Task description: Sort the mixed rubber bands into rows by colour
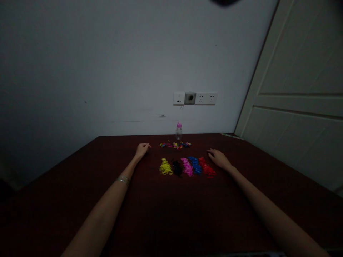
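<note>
My left hand rests on the table left of the bands, fingers curled in loosely, with nothing visible in them. To the right, my right hand lies palm down, fingers stretched out, close to the red bands and holding nothing. Between the hands, small rubber bands form sorted piles: yellow, black, pink, blue and the red one. Behind them runs a row of mixed-colour bands. A small clear bottle with a pink top stands upright behind that row.
The dark red-brown table reaches back to a pale wall. Sockets and a switch plate sit on the wall above the bottle. A light panelled door rises along the right side. Lighting is dim.
</note>
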Demonstrator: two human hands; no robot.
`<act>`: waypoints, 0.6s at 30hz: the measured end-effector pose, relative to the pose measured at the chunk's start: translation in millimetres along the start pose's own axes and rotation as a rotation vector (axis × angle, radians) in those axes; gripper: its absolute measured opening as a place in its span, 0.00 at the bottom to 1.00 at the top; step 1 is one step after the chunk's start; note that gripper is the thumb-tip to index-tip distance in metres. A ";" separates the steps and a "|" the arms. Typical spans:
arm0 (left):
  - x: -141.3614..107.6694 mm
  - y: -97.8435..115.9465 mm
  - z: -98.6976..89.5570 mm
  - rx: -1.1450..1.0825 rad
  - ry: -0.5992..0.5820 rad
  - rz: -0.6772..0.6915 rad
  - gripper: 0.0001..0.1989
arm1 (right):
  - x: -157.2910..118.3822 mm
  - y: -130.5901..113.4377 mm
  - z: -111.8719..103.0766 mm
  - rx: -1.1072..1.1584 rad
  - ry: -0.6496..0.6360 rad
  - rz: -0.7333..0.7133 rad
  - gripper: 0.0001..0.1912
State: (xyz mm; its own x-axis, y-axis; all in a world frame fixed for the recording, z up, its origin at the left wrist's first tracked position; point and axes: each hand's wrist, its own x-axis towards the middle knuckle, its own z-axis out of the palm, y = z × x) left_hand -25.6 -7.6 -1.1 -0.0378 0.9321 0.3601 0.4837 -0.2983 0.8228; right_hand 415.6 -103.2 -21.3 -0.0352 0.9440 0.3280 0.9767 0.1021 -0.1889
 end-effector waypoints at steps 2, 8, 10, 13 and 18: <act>-0.3 1.6 0.5 -0.001 0.001 -0.004 0.17 | -0.6 -0.6 -0.3 0.000 0.003 0.010 0.22; 5.4 7.6 3.1 0.103 -0.012 -0.076 0.11 | -1.6 -2.4 -1.4 0.005 0.002 0.025 0.22; 8.9 12.2 4.5 0.176 -0.042 -0.057 0.09 | -1.4 -2.4 -1.3 0.002 0.002 0.025 0.22; 13.8 20.9 9.9 0.294 -0.111 0.014 0.10 | -0.9 -1.5 -0.3 0.005 0.004 0.027 0.22; 15.6 36.0 30.0 0.460 -0.297 0.118 0.13 | -0.7 0.0 1.5 0.012 0.014 0.022 0.22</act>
State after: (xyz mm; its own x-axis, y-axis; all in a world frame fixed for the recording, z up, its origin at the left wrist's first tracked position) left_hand 17.4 2.3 20.9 0.2553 0.9354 0.2446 0.8039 -0.3460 0.4839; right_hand 415.3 -103.3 -22.9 -0.0108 0.9416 0.3364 0.9746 0.0852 -0.2072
